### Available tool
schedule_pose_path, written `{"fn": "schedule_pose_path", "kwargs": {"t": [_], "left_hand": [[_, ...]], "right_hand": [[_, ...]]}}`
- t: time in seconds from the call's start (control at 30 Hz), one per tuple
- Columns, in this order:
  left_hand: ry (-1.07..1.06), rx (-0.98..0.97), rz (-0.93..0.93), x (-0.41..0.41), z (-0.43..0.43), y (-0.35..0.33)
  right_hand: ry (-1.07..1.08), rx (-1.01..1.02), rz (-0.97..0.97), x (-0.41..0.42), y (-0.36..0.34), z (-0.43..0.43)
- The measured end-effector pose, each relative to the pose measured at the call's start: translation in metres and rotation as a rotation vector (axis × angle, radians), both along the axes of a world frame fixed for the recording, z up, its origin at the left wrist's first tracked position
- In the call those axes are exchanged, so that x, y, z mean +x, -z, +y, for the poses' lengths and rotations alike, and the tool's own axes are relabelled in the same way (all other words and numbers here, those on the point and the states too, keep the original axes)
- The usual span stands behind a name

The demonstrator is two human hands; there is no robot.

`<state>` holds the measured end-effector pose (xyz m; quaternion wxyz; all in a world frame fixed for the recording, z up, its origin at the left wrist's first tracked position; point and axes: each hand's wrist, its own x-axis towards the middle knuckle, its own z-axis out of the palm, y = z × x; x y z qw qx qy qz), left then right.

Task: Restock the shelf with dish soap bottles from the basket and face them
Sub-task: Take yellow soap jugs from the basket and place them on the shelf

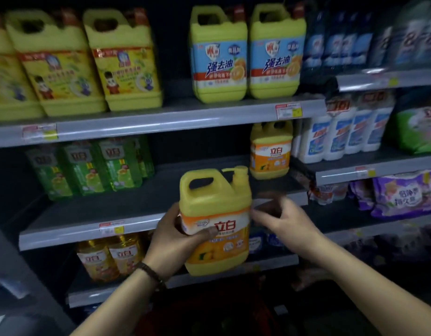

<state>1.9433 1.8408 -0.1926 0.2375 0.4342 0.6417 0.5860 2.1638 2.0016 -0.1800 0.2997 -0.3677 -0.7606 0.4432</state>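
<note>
Gripping yellow 立白 bottle [215,197], left hand [175,236] curls round it; right hand [280,215] just beside, loosely spread, blurred.

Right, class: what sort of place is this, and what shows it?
Probably a supermarket's cleaning-products aisle: grey shelves with price tags on their edges, rows of matching dish soap jugs, and a left hand holding one yellow dish soap bottle.

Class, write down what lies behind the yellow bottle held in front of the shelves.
Behind the yellow bottle, gripped by the left hand, runs the dark middle shelf. Part of its front edge and whatever stands one level below are covered.
</note>
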Motion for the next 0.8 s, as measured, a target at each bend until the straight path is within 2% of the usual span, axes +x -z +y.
{"fn": "schedule_pose_path", "kwargs": {"t": [0.13,0.43,0.67,0.8], "left_hand": [[0.069,0.050,-0.025,-0.012,0.044,-0.015],[0.110,0.086,-0.142,-0.059,0.169,-0.025],[0.165,0.058,-0.145,-0.090,0.233,-0.005],[0.197,0.014,-0.048,-0.112,0.245,0.006]], "right_hand": [[-0.084,-0.003,0.002,-0.019,0.008,0.004],[0.042,0.052,0.156,-0.072,-0.017,0.094],[0.017,0.057,0.133,-0.103,0.006,0.152],[-0.038,0.108,0.054,-0.108,0.020,0.162]]}}
